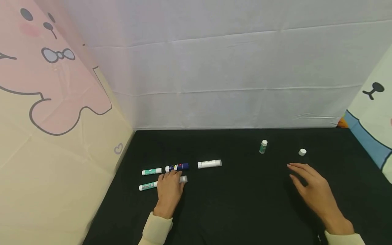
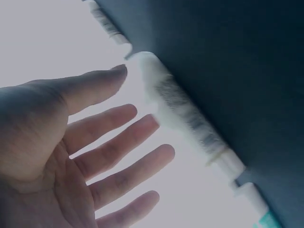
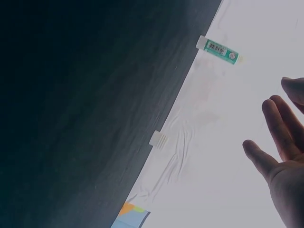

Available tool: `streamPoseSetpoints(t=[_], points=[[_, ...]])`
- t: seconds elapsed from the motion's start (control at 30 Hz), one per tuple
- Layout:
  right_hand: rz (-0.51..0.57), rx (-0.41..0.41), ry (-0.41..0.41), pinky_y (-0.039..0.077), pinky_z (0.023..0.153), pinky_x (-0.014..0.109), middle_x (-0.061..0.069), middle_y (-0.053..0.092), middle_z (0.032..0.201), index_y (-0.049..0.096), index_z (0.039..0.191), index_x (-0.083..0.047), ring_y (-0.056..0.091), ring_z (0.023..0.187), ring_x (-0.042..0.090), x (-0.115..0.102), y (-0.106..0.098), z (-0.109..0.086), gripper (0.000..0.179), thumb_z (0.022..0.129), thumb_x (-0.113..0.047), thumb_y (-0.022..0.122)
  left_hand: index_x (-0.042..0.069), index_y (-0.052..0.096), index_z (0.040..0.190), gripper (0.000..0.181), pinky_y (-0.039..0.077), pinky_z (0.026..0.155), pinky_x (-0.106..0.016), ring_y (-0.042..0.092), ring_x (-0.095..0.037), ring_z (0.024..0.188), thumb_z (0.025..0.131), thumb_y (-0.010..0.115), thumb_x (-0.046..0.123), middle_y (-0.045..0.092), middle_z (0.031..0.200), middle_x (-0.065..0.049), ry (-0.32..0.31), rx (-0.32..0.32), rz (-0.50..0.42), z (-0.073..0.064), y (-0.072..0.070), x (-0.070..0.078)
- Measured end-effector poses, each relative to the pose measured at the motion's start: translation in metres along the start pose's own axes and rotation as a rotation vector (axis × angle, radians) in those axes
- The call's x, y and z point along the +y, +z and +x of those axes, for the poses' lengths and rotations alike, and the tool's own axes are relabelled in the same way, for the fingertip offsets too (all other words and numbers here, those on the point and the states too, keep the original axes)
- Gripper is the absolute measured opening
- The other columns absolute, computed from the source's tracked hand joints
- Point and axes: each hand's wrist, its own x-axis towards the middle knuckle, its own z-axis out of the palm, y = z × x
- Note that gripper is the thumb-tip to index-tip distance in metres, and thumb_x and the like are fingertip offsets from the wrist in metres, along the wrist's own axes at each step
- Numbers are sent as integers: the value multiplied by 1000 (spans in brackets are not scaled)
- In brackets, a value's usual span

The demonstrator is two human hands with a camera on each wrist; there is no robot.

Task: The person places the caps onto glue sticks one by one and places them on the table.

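Note:
My left hand [image 1: 169, 190] reaches over a long green-and-white glue stick [image 1: 148, 185], hiding its middle. Its fingertips are right by a dark blue glue stick [image 1: 181, 166]. In the left wrist view, thumb and fingers are spread apart with nothing between them, and a blurred glue stick [image 2: 192, 114] lies just beyond the fingertips. My right hand [image 1: 316, 189] hovers over the right side of the table, holding nothing, its fingers loosely bent. Nearest to it is a small white cap [image 1: 302, 152]. Farther back, a short green glue stick [image 1: 263, 147] with a white top stands upright.
A smaller green glue stick [image 1: 151, 171] lies left of the blue one, and a white glue stick [image 1: 209, 164] lies to its right. Black cloth [image 1: 232, 207] covers the table. A pale curtain [image 1: 214, 75] rises behind it, with printed cloth [image 1: 67, 163] at the sides.

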Motion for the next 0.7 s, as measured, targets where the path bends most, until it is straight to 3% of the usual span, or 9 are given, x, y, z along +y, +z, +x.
streamPoseSetpoints(t=[0.2, 0.5, 0.57, 0.63, 0.7], points=[[-1, 11, 5, 26, 117, 8, 14, 73, 110, 76, 115, 1, 45, 119, -18, 7, -1, -1, 70, 107, -61, 44, 9, 81, 113, 33, 54, 91, -51, 73, -31, 100, 85, 89, 24, 78, 110, -9, 3, 27, -41, 7, -8, 15], [-31, 22, 21, 26, 109, 1, 17, 73, 111, 76, 115, 1, 46, 118, -17, 18, -6, -2, 71, 106, -62, 44, 10, 80, 118, 35, 55, 95, -52, 74, -29, 104, 88, 87, 25, 78, 113, -8, 43, 71, -101, 16, -14, 39], [-27, 20, 27, 26, 108, 0, 18, 73, 112, 75, 116, 2, 42, 121, -21, 20, -8, -2, 48, 108, -42, 60, 10, 79, 118, 35, 56, 93, -50, 74, -28, 103, 88, 87, 26, 78, 112, -7, 56, 82, -107, 18, -14, 44], [-30, 17, 33, 26, 107, -1, 19, 73, 113, 75, 117, 3, 39, 122, -24, 22, -10, -1, 25, 99, -14, 76, 10, 79, 119, 35, 56, 93, -50, 74, -28, 102, 88, 87, 26, 78, 111, -7, 65, 95, -121, 20, -14, 50], [-37, 12, 46, 25, 106, -2, 19, 72, 114, 75, 118, 4, 36, 123, -25, 23, -11, 1, 41, 79, 13, 84, 11, 79, 120, 36, 56, 94, -49, 74, -27, 102, 88, 87, 27, 78, 112, -6, 74, 105, -133, 23, -14, 55]])
